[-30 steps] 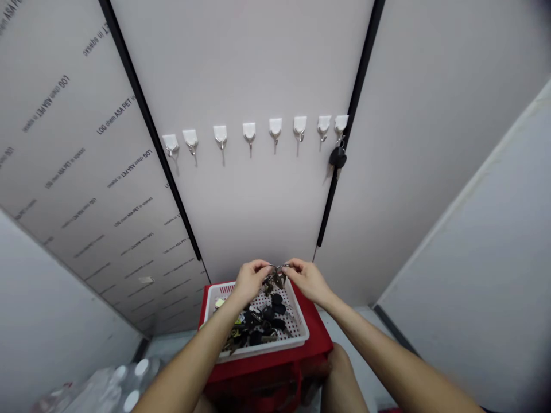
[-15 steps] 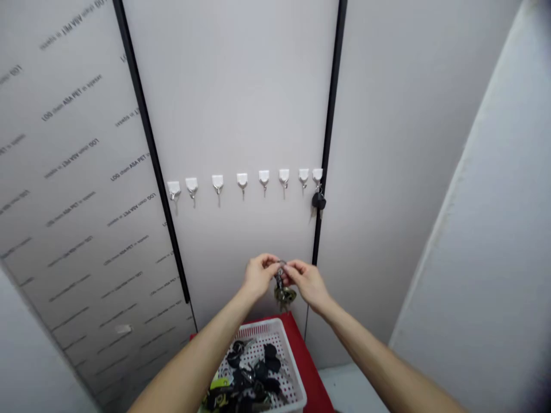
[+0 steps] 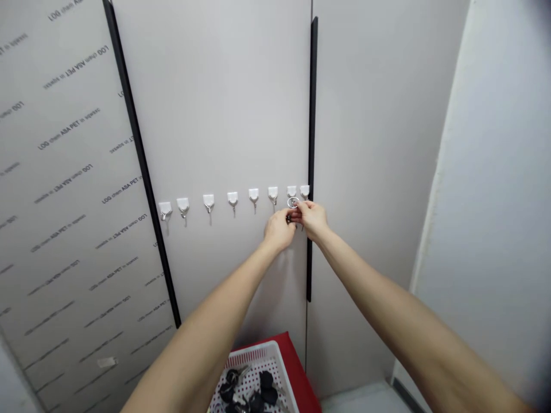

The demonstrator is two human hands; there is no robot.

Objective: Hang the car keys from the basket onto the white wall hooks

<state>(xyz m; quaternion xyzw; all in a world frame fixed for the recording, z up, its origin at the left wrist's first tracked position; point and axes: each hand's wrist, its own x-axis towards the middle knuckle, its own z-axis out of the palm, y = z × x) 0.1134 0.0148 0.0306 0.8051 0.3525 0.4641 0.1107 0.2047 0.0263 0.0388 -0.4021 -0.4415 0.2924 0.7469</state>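
A key ring is pinched at the second hook from the right.
At the left, a row of white hooks [image 3: 232, 198] is begun on the far panel; nearer, dark keys [image 3: 267, 390] are held in a white basket [image 3: 284, 370]. Further right, a small bunch [image 3: 288, 219] is held at the curled fingertips of the left hand [image 3: 279, 230], partly hidden. Just above it, the key ring [image 3: 288, 203] is pinched at its right edge by the right hand [image 3: 314, 221]; whether the hook is threaded cannot be told.
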